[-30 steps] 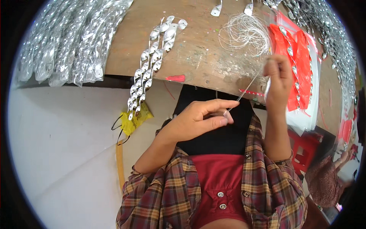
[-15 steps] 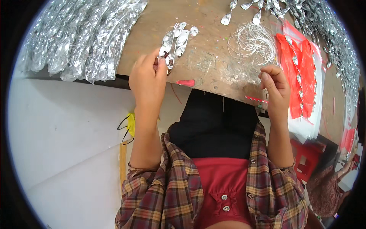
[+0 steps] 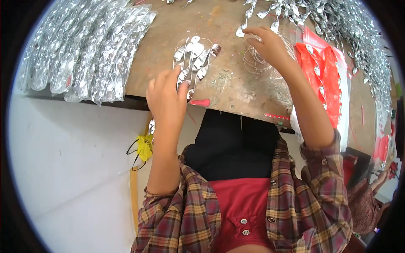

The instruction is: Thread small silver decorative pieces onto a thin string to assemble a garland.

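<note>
My left hand (image 3: pixel 166 90) is at the near edge of the table, its fingers and thumb closed around a small bundle of twisted silver foil strips (image 3: pixel 197 52). The bundle's far ends fan out on the tabletop, with a thin thread loop beside them. My right hand (image 3: pixel 270 48) stretches out above the table with index finger and thumb apart. Its index fingertip is beside the end of a silver spiral strip (image 3: pixel 241 31), and I cannot tell whether they touch. Partly under that hand lies a loose coil of thin white string (image 3: pixel 257 63).
Bagged silver strips (image 3: pixel 84 46) cover the table's left side. A heap of silver spirals (image 3: pixel 346 25) fills the far right. Red plastic packets (image 3: pixel 316 67) lie near my right arm. Red scraps (image 3: pixel 200 102) sit along the front edge. Another person's patterned sleeve (image 3: pixel 362 204) shows lower right.
My right hand has moved forward and left, from near the table edge to the hanging strip ends. My left hand has come slightly nearer me, and the bundle's ends now spread wider.
</note>
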`<state>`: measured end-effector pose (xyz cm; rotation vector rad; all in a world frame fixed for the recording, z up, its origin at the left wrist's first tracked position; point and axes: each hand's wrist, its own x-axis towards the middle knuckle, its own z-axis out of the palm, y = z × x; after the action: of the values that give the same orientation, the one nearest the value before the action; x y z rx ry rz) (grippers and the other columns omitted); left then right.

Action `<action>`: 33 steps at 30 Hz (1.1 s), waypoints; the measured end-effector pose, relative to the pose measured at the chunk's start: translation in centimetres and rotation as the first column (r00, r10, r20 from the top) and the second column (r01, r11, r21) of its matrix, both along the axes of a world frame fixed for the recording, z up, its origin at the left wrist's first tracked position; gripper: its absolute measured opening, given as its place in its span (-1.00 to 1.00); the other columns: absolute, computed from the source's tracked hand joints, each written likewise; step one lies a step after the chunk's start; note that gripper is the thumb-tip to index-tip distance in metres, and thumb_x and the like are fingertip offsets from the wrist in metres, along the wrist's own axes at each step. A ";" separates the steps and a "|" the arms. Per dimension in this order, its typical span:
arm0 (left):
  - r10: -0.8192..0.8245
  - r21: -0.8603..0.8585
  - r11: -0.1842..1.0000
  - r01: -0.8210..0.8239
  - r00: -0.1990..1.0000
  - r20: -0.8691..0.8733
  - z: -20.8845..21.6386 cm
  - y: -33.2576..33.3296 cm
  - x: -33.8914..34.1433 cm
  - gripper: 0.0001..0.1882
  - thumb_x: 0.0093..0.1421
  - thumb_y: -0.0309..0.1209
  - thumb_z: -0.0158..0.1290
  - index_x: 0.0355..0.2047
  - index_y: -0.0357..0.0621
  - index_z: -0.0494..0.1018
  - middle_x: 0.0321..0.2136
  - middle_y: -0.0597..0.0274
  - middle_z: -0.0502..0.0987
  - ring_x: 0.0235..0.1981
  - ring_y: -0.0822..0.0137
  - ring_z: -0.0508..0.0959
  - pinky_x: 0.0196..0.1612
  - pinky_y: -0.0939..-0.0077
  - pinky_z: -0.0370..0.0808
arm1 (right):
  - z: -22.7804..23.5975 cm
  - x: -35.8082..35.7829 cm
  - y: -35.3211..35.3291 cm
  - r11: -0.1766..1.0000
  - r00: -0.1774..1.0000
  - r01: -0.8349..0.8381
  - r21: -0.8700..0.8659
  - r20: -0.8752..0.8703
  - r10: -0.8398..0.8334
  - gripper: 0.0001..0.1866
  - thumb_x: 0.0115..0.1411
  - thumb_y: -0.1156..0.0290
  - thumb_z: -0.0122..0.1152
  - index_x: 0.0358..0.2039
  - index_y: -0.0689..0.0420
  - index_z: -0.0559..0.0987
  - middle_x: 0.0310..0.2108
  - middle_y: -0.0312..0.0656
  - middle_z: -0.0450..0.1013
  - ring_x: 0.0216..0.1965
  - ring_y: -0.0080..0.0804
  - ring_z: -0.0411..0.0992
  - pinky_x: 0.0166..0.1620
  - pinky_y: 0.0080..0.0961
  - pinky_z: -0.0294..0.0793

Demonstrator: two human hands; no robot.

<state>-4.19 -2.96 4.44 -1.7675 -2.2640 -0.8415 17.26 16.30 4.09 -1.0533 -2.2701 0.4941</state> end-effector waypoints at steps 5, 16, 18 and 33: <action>-0.044 0.020 0.999 0.043 0.997 0.058 0.0 -2.8 -0.5 -0.66 -0.04 -0.41 0.17 -0.19 -0.07 0.46 -0.25 0.23 0.44 -0.20 0.15 0.39 -0.14 0.28 0.27 | -4.2 -2.3 7.3 0.993 0.973 0.023 0.119 0.225 -0.050 -0.68 0.09 0.31 0.09 -0.15 0.16 0.55 -0.30 0.00 0.49 -0.27 -0.20 0.48 -0.20 -0.42 0.42; -0.073 0.030 0.997 0.074 0.997 -0.008 -1.3 -3.1 0.1 -0.78 -0.15 -0.35 0.23 -0.54 -0.09 0.41 -0.14 0.17 0.37 -0.06 0.08 0.31 -0.09 0.17 0.20 | 1.4 -1.4 1.1 0.878 0.923 -0.145 -0.457 -0.382 -0.047 -0.70 0.16 0.25 0.06 -0.25 0.23 0.56 -0.49 -0.34 0.42 -0.53 -0.64 0.27 -0.40 -0.69 0.26; -0.055 0.037 0.998 0.056 0.998 -0.028 -1.9 -2.8 0.0 -0.80 -0.13 -0.36 0.22 -0.54 -0.09 0.40 -0.14 0.17 0.38 -0.07 0.09 0.32 -0.10 0.18 0.20 | 2.3 -0.5 -2.1 0.859 0.905 -0.118 -0.499 -0.409 -0.114 -0.72 0.20 0.29 0.03 -0.28 0.26 0.55 -0.44 -0.32 0.44 -0.48 -0.65 0.28 -0.35 -0.70 0.25; -0.092 0.161 0.983 0.090 0.996 0.005 0.6 -1.1 3.3 -0.65 -0.09 -0.35 0.20 -0.25 -0.05 0.44 -0.18 0.25 0.43 -0.15 0.15 0.38 -0.13 0.26 0.23 | 3.2 10.3 -14.8 0.603 0.728 -0.495 -0.626 -0.677 -0.106 -0.83 0.11 0.41 0.07 -0.43 0.27 0.49 -0.37 -0.12 0.38 -0.54 -0.55 0.31 -0.49 -0.68 0.27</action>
<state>-0.93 -4.02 5.01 -1.8079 -2.0708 -1.0239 27.53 1.50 7.27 -0.7410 -1.4717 1.7936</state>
